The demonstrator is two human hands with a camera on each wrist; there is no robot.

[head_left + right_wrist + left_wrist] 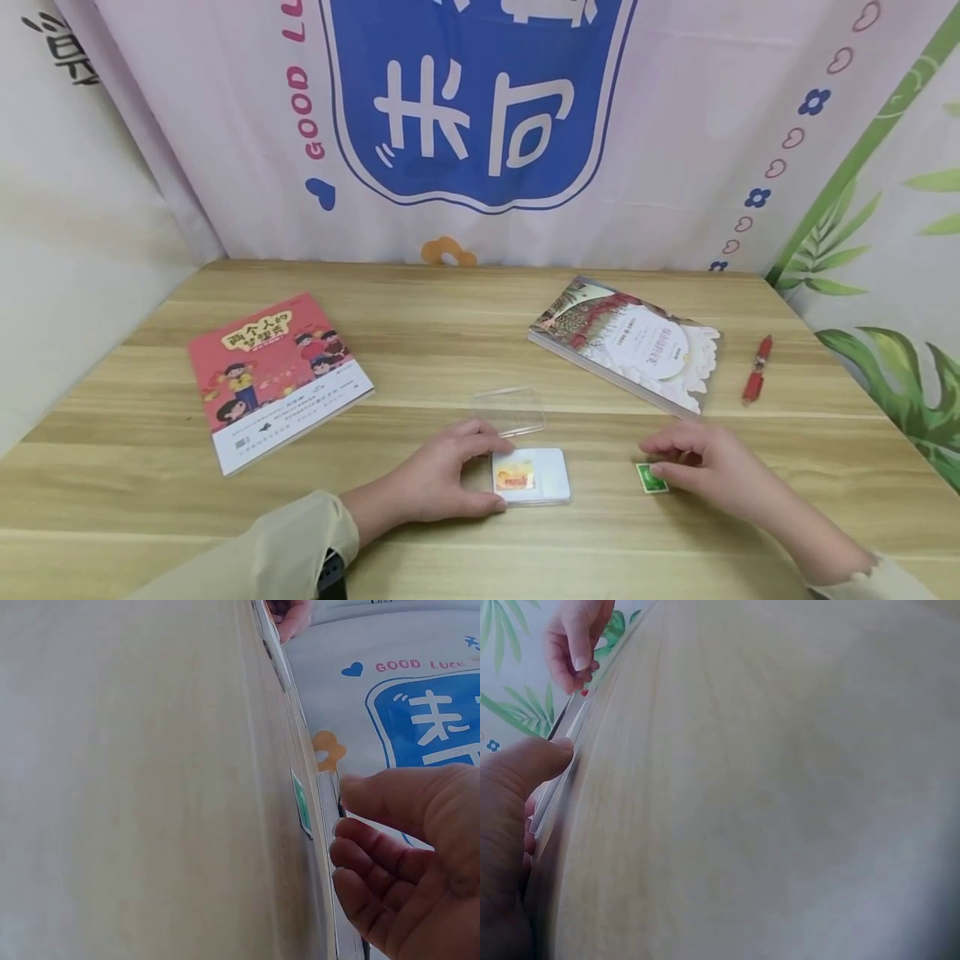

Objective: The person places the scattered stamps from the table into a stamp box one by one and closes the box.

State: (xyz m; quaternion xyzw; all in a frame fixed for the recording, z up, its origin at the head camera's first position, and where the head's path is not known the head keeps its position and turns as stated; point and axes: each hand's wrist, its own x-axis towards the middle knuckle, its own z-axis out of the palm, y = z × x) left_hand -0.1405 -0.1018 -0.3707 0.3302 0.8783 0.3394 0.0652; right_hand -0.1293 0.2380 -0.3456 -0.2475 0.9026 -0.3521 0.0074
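Note:
A small shallow plastic case (555,475) with a white inside lies on the table, holding an orange-yellow stamp-like picture (514,475). My left hand (438,475) grips its left end, thumb at the front edge and fingers at the back edge. Behind the case lies a clear plastic lid (510,408). To the right, a small green stamp-like piece (651,477) with a pale border is flat on the table. My right hand (712,467) hovers beside it, fingers loosely bent; the thumb overlaps it in the head view, while the right wrist view shows the piece (301,804) apart from the fingertips.
A red picture book (277,375) lies at the left. Another book (630,342) with a white and floral cover lies at the back right, with a red pen (757,371) beside it. A printed curtain (247,167) hangs behind the table.

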